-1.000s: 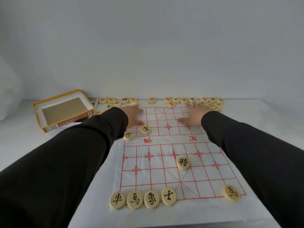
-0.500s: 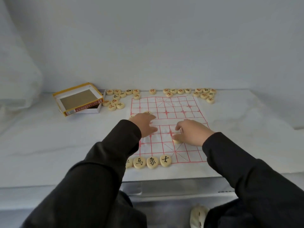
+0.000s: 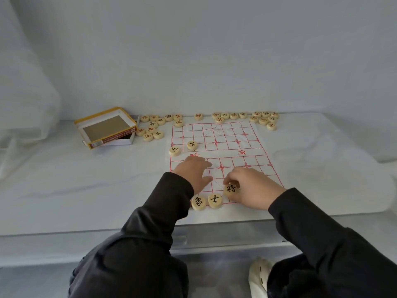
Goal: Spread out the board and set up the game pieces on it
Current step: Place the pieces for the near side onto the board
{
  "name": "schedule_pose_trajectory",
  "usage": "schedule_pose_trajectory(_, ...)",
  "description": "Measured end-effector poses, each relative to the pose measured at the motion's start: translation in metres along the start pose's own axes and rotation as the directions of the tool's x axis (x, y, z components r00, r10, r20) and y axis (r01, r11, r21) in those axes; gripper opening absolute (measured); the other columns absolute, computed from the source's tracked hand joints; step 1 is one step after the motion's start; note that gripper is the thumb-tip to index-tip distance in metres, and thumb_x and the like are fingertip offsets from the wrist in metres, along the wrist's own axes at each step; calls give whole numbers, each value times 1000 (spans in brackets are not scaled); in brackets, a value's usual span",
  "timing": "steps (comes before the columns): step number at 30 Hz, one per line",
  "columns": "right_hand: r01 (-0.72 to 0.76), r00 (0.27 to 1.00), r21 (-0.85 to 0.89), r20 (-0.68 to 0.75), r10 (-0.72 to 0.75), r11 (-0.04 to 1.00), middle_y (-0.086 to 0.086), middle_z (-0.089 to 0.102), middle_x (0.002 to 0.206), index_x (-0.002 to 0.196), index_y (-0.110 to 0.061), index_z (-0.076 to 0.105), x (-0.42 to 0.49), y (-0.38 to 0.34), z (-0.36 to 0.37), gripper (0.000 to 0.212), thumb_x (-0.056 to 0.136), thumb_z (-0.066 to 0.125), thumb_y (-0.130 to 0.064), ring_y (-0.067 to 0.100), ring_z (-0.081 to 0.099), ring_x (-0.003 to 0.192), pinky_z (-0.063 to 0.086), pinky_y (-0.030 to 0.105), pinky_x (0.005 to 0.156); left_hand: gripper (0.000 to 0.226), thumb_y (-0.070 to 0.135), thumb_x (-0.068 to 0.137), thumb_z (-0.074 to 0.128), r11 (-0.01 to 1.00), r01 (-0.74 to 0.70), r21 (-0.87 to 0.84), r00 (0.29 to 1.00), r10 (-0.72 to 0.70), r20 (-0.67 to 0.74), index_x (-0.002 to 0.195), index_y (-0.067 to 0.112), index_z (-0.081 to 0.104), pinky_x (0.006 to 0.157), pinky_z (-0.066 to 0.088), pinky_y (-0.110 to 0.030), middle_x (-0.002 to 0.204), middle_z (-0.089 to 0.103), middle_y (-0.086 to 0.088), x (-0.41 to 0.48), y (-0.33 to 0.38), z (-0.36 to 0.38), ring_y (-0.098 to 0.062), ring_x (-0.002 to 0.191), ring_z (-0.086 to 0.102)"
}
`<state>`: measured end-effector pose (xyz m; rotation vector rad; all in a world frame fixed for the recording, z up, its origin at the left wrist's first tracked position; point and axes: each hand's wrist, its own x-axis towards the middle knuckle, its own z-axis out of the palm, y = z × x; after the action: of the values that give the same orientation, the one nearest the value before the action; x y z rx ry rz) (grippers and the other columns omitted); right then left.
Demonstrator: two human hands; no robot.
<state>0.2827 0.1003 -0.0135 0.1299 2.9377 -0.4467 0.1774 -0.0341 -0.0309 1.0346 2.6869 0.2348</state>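
wooden general piece (image 3: 231, 188) pinched in right hand (image 3: 251, 188), lower centre; left hand (image 3: 194, 173) spread on paper board (image 3: 236, 134); next, likely seating beside advisor piece (image 3: 214, 200).

right hand (image 3: 251, 188) pinches black-marked piece (image 3: 231, 188) at board (image 3: 236, 145) near edge; two pieces (image 3: 207, 202) just beside its thumb | left hand (image 3: 194, 174) flat on board, fingers spread; two pieces (image 3: 183, 147) beyond fingertips

Paper board (image 3: 232, 134) spread flat, round pieces (image 3: 214, 200) (black characters) lining near edge
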Motion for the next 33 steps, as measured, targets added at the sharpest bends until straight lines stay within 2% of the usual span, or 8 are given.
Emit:
schedule_pose_trajectory(6, 46, 994, -13, 99, -45, 999, -2, 59, 117, 117, -19, 61, -4, -1, 2, 28, 90, 58, -22, 13, 54, 102, 42, 20, 85, 50, 37, 95, 46, 1000, -3, -2, 1000, 3, 12, 142, 25, 35, 113, 20, -33, 150, 31, 2, 5, 3, 0, -17, 139, 22)
schedule_pose_trajectory(11, 57, 993, -17, 103, -55, 998, -1, 60, 112, 112, -18, 63, -4, 0, 3, 26, 87, 60, -20, 13, 55, 95, 46, 22, 84, 50, 38, 95, 47, 1000, -12, -7, 999, 13, 32, 142, 26, 36, 113, 21, -34, 150, 32, 2, 7, 7, 3, -17, 139, 24)
schedule_pose_trajectory(16, 67, 991, -20, 117, -65, 998, -1, 58, 113, 115, -19, 61, -3, 1, 4, 29, 86, 63, -21, 10, 50, 91, 45, 22, 85, 49, 38, 95, 47, 1000, -2, -5, 999, 2, 36, 142, 26, 36, 113, 21, -35, 151, 31, 2, 9, 6, 3, -17, 139, 23)
schedule_pose_trajectory(20, 42, 991, 3, 124, -42, 999, -2, 58, 115, 122, -21, 57, -3, 1, -1, 37, 87, 64, -29, 12, 53, 96, 44, 22, 84, 50, 39, 95, 46, 1000, 13, 2, 999, -13, 44, 142, 25, 36, 113, 21, -35, 151, 30, 1, 9, 5, 0, -18, 139, 23)
schedule_pose_trajectory(25, 3, 998, 34, 59, -5, 999, -3, 56, 122, 127, -22, 54, 6, 0, -7, 38, 91, 57, -35, 13, 53, 106, 39, 21, 84, 50, 38, 94, 49, 993, 97, -61, 995, -97, 0, 140, 22, 39, 112, 26, -34, 148, 35, 0, 12, -16, -13, -18, 136, 31)
schedule_pose_trajectory(29, 14, 1000, 5, 19, -14, 1000, -5, 54, 127, 126, -24, 54, 19, -6, -11, 37, 92, 55, -36, 13, 52, 112, 41, 25, 92, 51, 34, 93, 52, 968, 196, -156, 979, -203, -28, 140, 20, 40, 108, 30, -32, 146, 39, -2, 15, -43, -29, -20, 132, 37)
schedule_pose_trajectory(33, 23, 1000, -27, -18, -23, 999, -3, 50, 134, 129, -23, 51, 44, -13, -19, 39, 92, 54, -35, 14, 49, 119, 40, 28, 98, 53, 29, 90, 58, 940, 295, -169, 952, -305, -33, 139, 19, 40, 103, 35, -32, 142, 44, -5, 19, -65, -38, -23, 127, 42)
